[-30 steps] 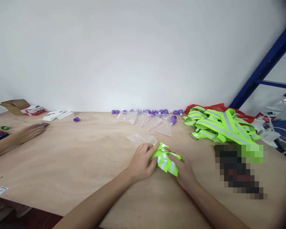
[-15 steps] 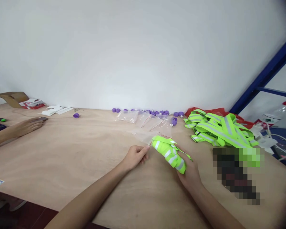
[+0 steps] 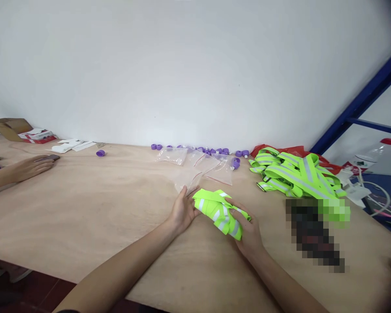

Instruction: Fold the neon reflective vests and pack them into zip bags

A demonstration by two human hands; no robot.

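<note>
A folded neon-green bundle with silver reflective stripes (image 3: 217, 211) is held above the wooden table in front of me. My right hand (image 3: 249, 230) grips its right end, fingers over the top. At the bundle's left end is my left hand (image 3: 184, 212), thumb up, with its fingers reaching partly behind the bundle. A clear plastic bag (image 3: 187, 174) lies just beyond my left thumb; whether the thumb touches it I cannot tell. More clear bags with red seal lines (image 3: 220, 171) lie behind the bundle.
Green reflective straps (image 3: 299, 174) are heaped on red plastic at the right, beside a bottle (image 3: 371, 156). Purple caps (image 3: 210, 151) line the wall. Another person's hand (image 3: 35, 168) rests at the left on a dark object. An open carton (image 3: 11, 127) stands behind.
The green bundle and my right hand have moved left, toward my left hand. My left hand has opened from a pinch at the bag's edge and now meets the bundle's end.
</note>
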